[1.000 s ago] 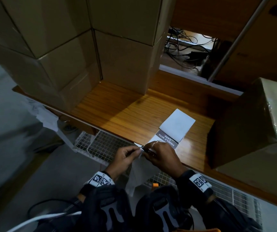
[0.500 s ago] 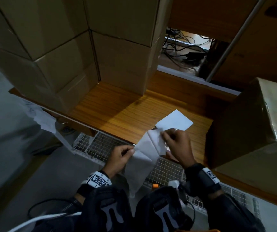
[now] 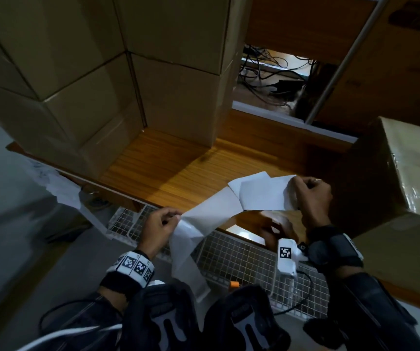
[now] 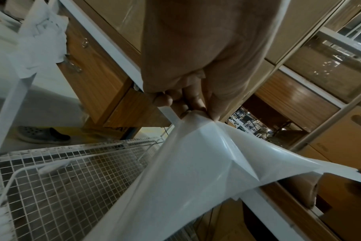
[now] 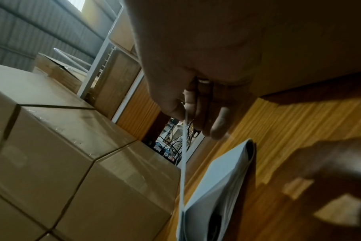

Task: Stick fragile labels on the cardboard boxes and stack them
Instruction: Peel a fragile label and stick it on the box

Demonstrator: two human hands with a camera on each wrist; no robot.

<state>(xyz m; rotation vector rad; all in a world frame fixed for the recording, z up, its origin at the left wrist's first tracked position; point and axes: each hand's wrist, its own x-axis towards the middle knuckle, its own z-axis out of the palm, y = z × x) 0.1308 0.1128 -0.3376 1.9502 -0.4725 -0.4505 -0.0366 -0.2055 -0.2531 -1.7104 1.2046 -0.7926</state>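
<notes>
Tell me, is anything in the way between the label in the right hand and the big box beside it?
Nothing visible blocks it. The right hand pinches the label above the wooden table, and the box stands just to its right. The left hand holds the backing strip on the far side.

A wooden table (image 3: 168, 173) fills the centre; grey floor (image 3: 8, 224) lower left, wire rack (image 3: 229, 252) below, cables (image 3: 262, 69) upper middle.

Dim warm light, glare on the glossy wooden tabletop (image 3: 178, 178) left of the right hand (image 3: 310, 198), heavy wide-angle bending, right-wrist view blurred
</notes>
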